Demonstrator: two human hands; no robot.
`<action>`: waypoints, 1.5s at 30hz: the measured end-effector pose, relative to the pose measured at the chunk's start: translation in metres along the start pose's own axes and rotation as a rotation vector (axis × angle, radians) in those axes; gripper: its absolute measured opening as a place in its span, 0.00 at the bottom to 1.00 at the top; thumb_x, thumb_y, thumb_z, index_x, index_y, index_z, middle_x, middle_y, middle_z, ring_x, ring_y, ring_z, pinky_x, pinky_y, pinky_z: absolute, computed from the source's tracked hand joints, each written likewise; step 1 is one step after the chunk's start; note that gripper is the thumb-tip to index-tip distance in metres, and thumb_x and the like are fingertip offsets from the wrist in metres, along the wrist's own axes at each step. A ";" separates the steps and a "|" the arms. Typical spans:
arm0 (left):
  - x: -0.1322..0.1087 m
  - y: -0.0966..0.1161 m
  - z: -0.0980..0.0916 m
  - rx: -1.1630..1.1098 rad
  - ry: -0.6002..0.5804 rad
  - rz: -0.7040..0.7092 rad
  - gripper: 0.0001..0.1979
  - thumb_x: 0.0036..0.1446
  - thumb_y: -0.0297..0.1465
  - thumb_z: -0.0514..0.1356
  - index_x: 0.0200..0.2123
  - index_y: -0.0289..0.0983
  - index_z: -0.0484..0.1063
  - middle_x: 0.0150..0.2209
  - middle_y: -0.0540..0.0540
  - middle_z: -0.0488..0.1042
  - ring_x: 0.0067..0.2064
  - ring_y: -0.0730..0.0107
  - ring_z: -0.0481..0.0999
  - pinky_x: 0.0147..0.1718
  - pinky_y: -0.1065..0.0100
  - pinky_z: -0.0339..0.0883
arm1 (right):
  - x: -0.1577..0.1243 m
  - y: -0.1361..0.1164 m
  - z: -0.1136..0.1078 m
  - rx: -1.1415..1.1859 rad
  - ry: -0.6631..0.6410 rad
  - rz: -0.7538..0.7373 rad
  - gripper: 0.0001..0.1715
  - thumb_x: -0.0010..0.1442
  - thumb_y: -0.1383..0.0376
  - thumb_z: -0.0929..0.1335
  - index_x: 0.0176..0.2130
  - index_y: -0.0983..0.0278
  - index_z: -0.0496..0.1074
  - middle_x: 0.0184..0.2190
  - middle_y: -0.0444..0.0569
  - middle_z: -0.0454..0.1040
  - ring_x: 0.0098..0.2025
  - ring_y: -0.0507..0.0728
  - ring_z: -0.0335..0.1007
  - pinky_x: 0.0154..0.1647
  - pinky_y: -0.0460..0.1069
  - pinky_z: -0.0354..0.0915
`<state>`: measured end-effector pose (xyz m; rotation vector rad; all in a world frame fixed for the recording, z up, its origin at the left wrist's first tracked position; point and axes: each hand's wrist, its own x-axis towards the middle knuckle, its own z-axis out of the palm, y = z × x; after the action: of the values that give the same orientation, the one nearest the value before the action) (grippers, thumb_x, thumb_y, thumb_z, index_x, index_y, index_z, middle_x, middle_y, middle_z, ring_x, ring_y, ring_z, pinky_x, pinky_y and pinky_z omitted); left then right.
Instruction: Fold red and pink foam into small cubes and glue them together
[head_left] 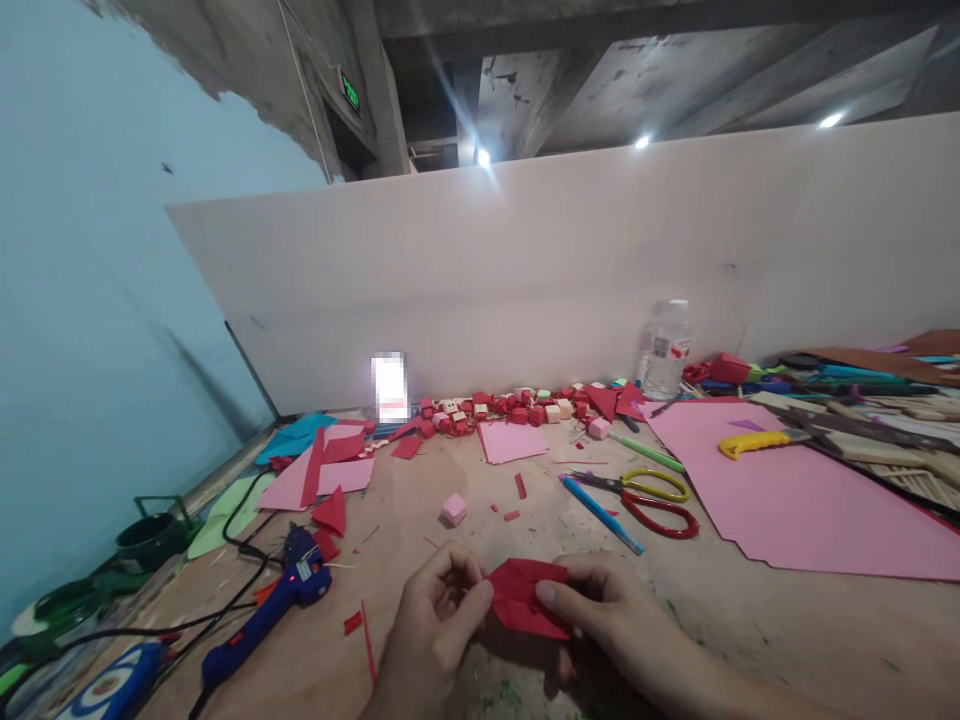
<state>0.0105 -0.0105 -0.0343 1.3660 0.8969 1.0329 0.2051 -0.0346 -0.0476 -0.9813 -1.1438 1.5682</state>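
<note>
A folded piece of red paper [525, 595] is held low over the wooden table [750, 620], near its front edge. My left hand [431, 625] pinches its left side with thumb and fingers curled. My right hand [607, 615] grips its right side, thumb on top. Both hands are closed on the paper. A small pink cube [454, 509] lies on the table just beyond my left hand.
A blue glue gun [270, 605] with black cords lies at the left. Red-and-yellow scissors [649, 498], a blue pen [600, 513], a yellow knife [754, 443], a large pink sheet [810, 500], several red and pink cubes [517, 408], a water bottle [666, 350] and a white partition [525, 260] lie beyond.
</note>
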 end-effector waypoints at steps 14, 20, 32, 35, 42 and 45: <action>0.001 0.004 0.010 0.016 -0.107 -0.247 0.27 0.49 0.52 0.72 0.34 0.32 0.79 0.26 0.49 0.74 0.24 0.74 0.69 0.25 0.73 0.62 | -0.005 -0.008 0.004 -0.017 -0.060 0.073 0.31 0.53 0.43 0.78 0.31 0.70 0.79 0.25 0.49 0.76 0.20 0.49 0.68 0.24 0.44 0.66; 0.006 0.009 0.010 0.000 0.036 -0.209 0.27 0.46 0.53 0.72 0.31 0.33 0.75 0.22 0.51 0.73 0.22 0.75 0.69 0.23 0.74 0.62 | -0.009 -0.009 0.001 -0.046 0.163 0.027 0.30 0.52 0.43 0.78 0.41 0.63 0.74 0.21 0.40 0.72 0.20 0.50 0.65 0.23 0.44 0.62; 0.001 0.007 0.010 -0.063 0.057 -0.170 0.20 0.54 0.46 0.71 0.29 0.36 0.73 0.30 0.49 0.79 0.35 0.66 0.78 0.36 0.71 0.72 | -0.009 -0.001 -0.005 -0.188 0.165 -0.099 0.29 0.56 0.42 0.75 0.43 0.62 0.83 0.40 0.58 0.82 0.48 0.68 0.78 0.51 0.59 0.72; 0.001 0.005 0.009 -0.054 0.032 -0.172 0.19 0.55 0.45 0.71 0.30 0.36 0.73 0.31 0.49 0.80 0.35 0.66 0.79 0.36 0.71 0.71 | -0.009 0.000 0.000 -0.100 0.200 -0.035 0.30 0.55 0.42 0.76 0.45 0.63 0.84 0.42 0.59 0.82 0.49 0.68 0.78 0.51 0.58 0.73; 0.001 0.008 0.013 -0.061 0.041 -0.208 0.21 0.51 0.48 0.73 0.30 0.36 0.74 0.30 0.49 0.80 0.35 0.65 0.80 0.35 0.72 0.71 | -0.006 0.003 0.000 0.010 0.164 0.058 0.28 0.56 0.45 0.76 0.46 0.63 0.83 0.24 0.46 0.76 0.25 0.55 0.69 0.29 0.48 0.66; 0.000 0.009 0.014 -0.055 0.050 -0.216 0.22 0.50 0.48 0.73 0.30 0.36 0.73 0.30 0.49 0.80 0.33 0.66 0.79 0.33 0.72 0.69 | -0.005 0.001 -0.007 -0.075 0.167 0.083 0.31 0.56 0.44 0.76 0.47 0.64 0.82 0.20 0.43 0.73 0.22 0.53 0.65 0.24 0.46 0.61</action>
<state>0.0233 -0.0159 -0.0249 1.1744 1.0217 0.9216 0.2123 -0.0386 -0.0501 -1.1999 -1.0627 1.4867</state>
